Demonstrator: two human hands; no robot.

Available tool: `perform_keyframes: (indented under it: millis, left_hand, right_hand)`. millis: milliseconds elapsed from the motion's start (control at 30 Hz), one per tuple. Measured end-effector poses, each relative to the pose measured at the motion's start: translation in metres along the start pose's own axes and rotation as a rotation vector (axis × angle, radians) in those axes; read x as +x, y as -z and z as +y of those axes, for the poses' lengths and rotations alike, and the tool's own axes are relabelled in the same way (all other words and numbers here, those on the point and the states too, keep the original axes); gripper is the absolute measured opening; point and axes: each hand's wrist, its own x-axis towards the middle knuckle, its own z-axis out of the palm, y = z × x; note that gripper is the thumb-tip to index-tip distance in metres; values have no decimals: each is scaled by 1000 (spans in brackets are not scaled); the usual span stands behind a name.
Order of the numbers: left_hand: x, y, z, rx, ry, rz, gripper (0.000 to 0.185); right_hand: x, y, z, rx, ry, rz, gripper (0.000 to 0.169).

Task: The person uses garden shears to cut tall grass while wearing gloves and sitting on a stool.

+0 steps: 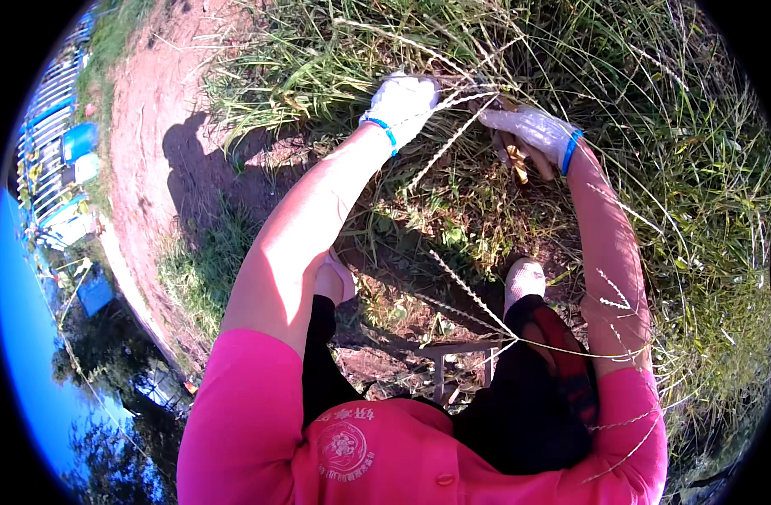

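Note:
Both hands wear white knit gloves with blue cuffs. At the upper middle my left hand (403,104) is closed around something among the grass stems, which the glove largely hides. To its right, my right hand (531,129) is curled, with its palm side turned down and in shadow; brownish and yellow pieces (518,165) show under its fingers. Whether it holds them is unclear. Tall green grass (587,57) surrounds both hands, and pale seed-head stalks (452,142) cross between and in front of them.
Bare reddish soil (149,126) forms a path at the left. Beyond it stand a white and blue fence (48,145) and a blue container (80,141). Low between my legs is a small stool-like frame (455,348). Dense grass (707,252) lines the right side.

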Motion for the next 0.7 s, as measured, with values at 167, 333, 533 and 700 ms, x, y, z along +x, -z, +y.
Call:
perform_keyframes:
  millis: [167, 333, 533, 700]
  left_hand:
    - [-5, 16, 18, -31, 277, -57, 36]
    - [-9, 14, 29, -119, 292, 14, 26]
    - [-14, 9, 23, -76, 341, -1, 26]
    - [-35, -1, 22, 281, 84, -83, 26]
  right_hand:
    - [58, -8, -40, -18, -266, 30, 64]
    - [92, 1, -34, -11, -121, 36, 53]
    - [114, 3, -39, -228, -127, 197, 49]
    - [57, 2, -22, -46, -91, 96, 50]
